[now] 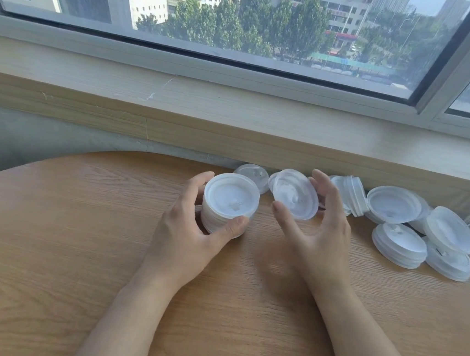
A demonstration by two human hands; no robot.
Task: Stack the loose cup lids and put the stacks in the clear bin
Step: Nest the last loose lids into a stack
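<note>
Plastic lid stack (230, 203) gripped, left fingers (199, 183) | right fingers (325, 186) pinch lid (295, 193)

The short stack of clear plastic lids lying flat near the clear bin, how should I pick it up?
Grip the short stack of clear plastic lids around its round side wall, coming from above. It lies flat on the wooden table, so fingers probably cannot get underneath, and squeezing the sides keeps the lids together.

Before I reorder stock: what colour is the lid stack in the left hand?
Translucent white lid stack, seen in the head view.
</note>
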